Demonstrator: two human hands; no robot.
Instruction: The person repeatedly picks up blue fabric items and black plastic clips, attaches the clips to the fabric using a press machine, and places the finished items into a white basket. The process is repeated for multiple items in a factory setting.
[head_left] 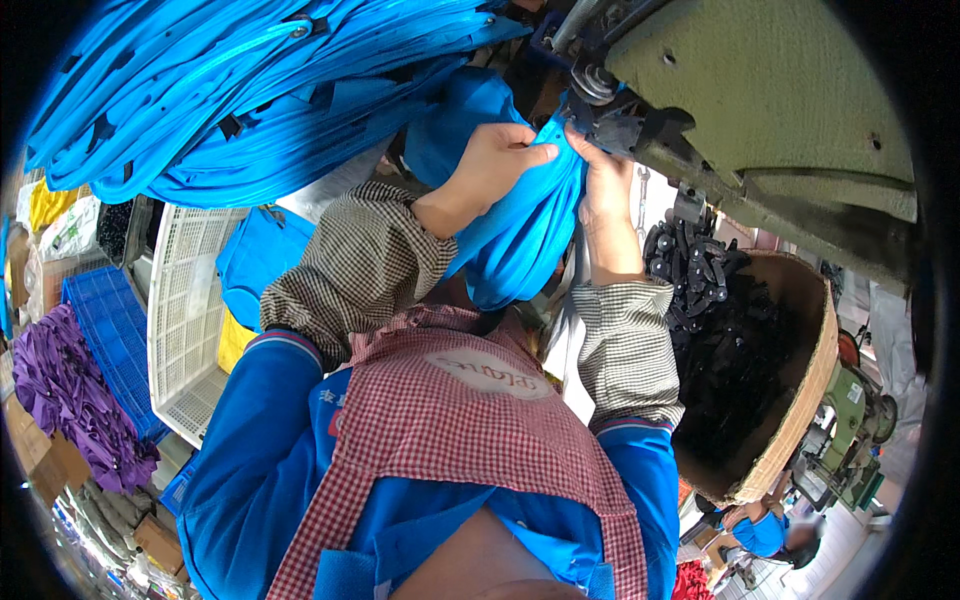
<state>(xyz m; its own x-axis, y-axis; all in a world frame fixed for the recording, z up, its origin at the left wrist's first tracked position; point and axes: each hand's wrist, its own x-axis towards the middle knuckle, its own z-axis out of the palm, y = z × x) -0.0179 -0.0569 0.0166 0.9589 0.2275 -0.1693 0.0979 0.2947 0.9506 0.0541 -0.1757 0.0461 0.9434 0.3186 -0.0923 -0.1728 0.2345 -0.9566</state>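
Note:
A bright blue piece of cloth point(532, 225) hangs in folds between my two hands, its top edge close to the metal head point(598, 85) of a green machine. My left hand point(488, 170) pinches the cloth's edge between thumb and fingers. On the other side, my right hand point(603, 180) grips the same edge right by the machine; its fingertips are partly hidden behind the cloth and metal parts. At the upper left lies a large heap of similar blue pieces point(250, 100), some with small dark parts on them.
The green machine body point(770, 100) fills the upper right. Below it stands a cardboard box point(822, 350) with many black plastic parts point(695, 265). To the left are a white plastic basket point(185, 300), a blue crate point(112, 335) and purple cloth point(75, 395). Another person point(765, 532) works at the lower right.

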